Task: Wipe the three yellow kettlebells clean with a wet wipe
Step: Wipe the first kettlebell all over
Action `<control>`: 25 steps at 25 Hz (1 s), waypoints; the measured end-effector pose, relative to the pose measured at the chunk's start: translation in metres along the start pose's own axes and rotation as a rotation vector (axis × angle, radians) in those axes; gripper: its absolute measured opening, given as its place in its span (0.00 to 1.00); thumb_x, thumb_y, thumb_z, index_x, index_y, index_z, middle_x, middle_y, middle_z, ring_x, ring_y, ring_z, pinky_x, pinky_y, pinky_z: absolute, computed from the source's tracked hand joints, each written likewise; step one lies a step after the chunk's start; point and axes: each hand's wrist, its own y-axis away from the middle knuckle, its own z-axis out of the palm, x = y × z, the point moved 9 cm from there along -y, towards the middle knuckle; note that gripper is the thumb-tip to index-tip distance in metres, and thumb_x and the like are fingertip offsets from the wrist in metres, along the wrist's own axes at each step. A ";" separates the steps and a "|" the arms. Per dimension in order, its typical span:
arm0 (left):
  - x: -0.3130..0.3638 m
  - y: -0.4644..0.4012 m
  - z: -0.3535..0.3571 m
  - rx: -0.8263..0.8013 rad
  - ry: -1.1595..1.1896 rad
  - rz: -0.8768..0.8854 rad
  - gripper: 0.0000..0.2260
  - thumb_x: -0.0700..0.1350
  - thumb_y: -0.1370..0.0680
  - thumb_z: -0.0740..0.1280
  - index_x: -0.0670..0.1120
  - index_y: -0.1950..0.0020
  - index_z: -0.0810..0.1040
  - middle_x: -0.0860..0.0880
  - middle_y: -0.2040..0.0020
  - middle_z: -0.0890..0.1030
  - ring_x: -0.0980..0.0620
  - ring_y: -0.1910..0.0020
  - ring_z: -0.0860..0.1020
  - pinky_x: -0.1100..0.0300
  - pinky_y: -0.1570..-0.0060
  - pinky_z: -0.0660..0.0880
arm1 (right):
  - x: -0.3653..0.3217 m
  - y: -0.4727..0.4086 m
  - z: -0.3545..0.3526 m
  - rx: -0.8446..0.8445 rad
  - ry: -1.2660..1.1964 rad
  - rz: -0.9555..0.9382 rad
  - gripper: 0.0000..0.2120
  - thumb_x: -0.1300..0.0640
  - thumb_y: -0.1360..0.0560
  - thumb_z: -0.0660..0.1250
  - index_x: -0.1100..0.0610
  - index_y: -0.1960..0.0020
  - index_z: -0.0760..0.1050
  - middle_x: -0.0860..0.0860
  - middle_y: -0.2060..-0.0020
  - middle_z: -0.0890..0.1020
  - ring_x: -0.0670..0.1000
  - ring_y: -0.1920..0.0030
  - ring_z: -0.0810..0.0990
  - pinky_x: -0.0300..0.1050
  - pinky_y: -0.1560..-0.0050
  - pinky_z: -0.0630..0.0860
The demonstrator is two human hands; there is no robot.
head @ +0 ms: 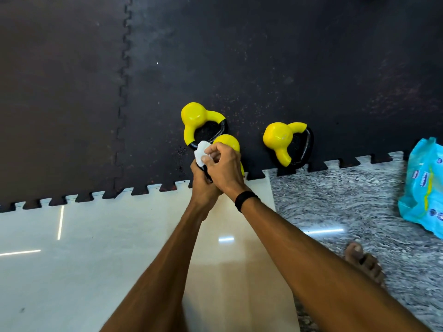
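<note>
While our right hand (221,161) pinches the wipe (201,153) at mid-frame, our left hand (202,180) grips the middle kettlebell (227,141); the left kettlebell (194,119) and right kettlebell (278,137) lie untouched, and progress is unclear.

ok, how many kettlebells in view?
3: far kettlebell lying on the mat, right kettlebell near the mat's edge, near kettlebell mostly hidden by both hands.
</note>
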 end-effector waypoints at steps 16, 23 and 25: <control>-0.046 0.000 -0.028 0.111 0.307 -0.385 0.12 0.32 0.23 0.55 0.39 0.47 0.76 0.39 0.50 0.80 0.38 0.50 0.80 0.44 0.51 0.81 | 0.042 0.045 -0.012 -0.091 0.707 -0.293 0.06 0.61 0.30 0.69 0.52 0.56 0.82 0.52 0.65 0.81 0.59 0.55 0.74 0.50 0.58 0.65; -0.061 -0.007 -0.032 0.102 0.254 -0.404 0.21 0.53 0.16 0.51 0.44 0.42 0.80 0.40 0.47 0.83 0.45 0.51 0.82 0.53 0.56 0.79 | 0.009 0.048 0.024 -0.151 0.494 -0.239 0.03 0.63 0.30 0.69 0.58 0.59 0.81 0.56 0.68 0.75 0.61 0.56 0.75 0.53 0.55 0.70; -0.063 -0.007 -0.032 0.113 0.293 -0.424 0.19 0.52 0.16 0.52 0.43 0.45 0.79 0.38 0.47 0.82 0.42 0.51 0.82 0.50 0.54 0.80 | 0.033 0.045 0.004 -0.149 0.557 -0.244 0.04 0.59 0.29 0.67 0.54 0.57 0.82 0.55 0.65 0.79 0.60 0.55 0.75 0.51 0.55 0.66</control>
